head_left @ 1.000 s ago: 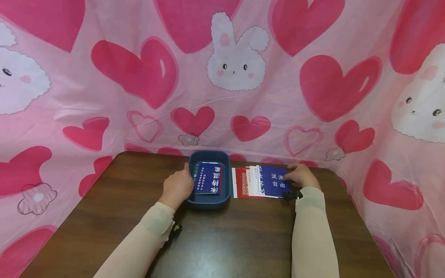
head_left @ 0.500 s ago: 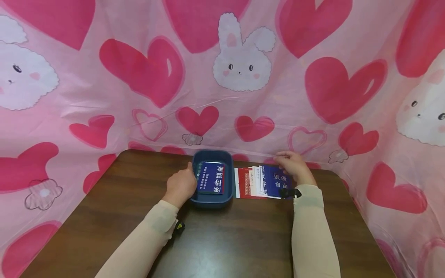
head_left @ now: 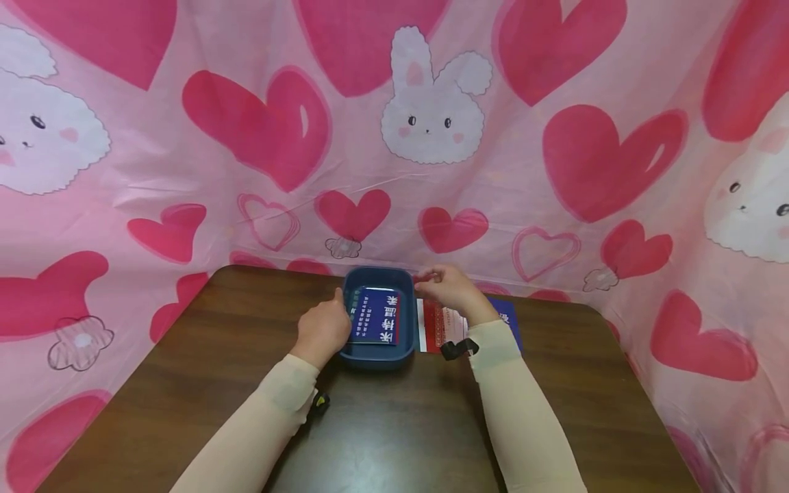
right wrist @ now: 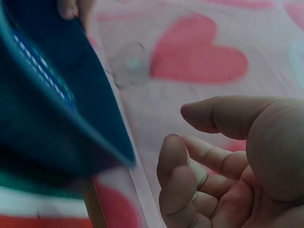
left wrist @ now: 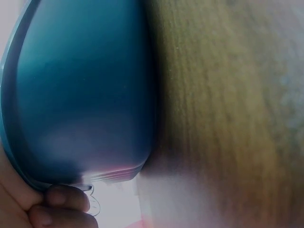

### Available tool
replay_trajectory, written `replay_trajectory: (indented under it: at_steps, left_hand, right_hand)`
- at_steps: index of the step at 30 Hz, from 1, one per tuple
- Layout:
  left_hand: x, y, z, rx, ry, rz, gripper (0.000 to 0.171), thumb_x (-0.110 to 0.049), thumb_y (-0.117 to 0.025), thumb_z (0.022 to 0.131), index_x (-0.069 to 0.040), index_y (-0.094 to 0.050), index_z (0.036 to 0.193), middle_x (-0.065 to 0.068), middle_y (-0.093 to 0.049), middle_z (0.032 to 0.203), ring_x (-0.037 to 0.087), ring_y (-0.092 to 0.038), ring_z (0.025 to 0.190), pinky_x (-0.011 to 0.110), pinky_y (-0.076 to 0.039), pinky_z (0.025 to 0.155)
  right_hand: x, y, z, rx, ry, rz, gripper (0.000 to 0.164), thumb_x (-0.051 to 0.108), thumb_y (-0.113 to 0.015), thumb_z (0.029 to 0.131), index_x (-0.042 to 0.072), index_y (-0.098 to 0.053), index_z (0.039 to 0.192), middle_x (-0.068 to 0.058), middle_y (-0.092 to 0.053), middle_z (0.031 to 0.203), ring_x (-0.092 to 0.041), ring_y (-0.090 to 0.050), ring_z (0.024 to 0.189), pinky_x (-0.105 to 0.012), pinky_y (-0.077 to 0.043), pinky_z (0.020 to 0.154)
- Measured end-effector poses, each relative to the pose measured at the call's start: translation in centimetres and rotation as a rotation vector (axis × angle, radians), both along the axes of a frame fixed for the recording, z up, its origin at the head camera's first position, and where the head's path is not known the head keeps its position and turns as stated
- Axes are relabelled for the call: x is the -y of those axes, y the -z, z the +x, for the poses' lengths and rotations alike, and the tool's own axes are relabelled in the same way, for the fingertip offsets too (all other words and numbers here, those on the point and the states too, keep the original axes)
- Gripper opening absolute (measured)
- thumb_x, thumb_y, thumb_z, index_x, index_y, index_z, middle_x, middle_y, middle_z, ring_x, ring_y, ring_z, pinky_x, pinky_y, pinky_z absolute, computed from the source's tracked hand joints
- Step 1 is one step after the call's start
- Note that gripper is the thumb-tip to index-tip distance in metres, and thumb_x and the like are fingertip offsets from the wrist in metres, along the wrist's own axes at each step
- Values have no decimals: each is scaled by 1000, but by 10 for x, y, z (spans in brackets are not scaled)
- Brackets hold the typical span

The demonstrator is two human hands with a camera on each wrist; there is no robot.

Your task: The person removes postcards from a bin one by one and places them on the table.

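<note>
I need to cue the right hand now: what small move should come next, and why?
Probably grip the dark blue bin by its right rim with the right hand: that hand is empty beside it, while the left hand grips the opposite side.

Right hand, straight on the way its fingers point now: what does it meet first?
Most likely the blue tray, at its right rim: in the head view the right hand points left, toward it. Its height against the rim is hard to judge, so it might pass over.
</note>
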State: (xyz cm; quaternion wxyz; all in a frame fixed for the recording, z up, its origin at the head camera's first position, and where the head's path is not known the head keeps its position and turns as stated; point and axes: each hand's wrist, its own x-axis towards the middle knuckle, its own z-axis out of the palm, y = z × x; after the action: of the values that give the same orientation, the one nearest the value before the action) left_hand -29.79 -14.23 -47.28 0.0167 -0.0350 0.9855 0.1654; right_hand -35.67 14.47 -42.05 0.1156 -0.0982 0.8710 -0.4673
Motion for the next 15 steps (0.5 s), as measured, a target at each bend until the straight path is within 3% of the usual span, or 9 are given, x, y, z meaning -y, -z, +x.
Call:
replay_trajectory:
  at_steps: [3,6,11,15]
  left_hand:
    - [1,-1,2,12,5,15,73,-33,-58,114,-4,-37,177,20,-81,110,32,-71,78,47,-66,69]
    - [2,-2,3,19,6,24,73,-33,-58,114,-4,-36,177,18,-80,103,31,-70,75,44,-65,66]
    - [2,-3,4,25,10,44,74,-35,-60,114,-5,-35,178,13,-77,94,28,-68,69,39,-63,61]
    - [2,-2,4,14,18,49,75,-35,-60,113,-5,-35,178,14,-77,96,27,-67,69,37,-62,58]
  right_hand:
    - [30,-9,1,19,-47,67,47,31,-78,108,8,-69,148,-22,-80,128,-34,-81,98,-53,-70,92]
    - [59,-15,-2,28,-94,173,55,34,-80,107,7,-65,153,-24,-79,126,-28,-80,87,-44,-72,81]
    - [96,-17,-5,-2,-139,357,68,37,-83,104,3,-61,158,-21,-77,131,-31,-81,94,-40,-72,72]
    - [112,-10,-8,-22,-102,447,59,34,-84,104,-2,-66,147,-21,-78,124,-36,-84,96,-42,-72,72]
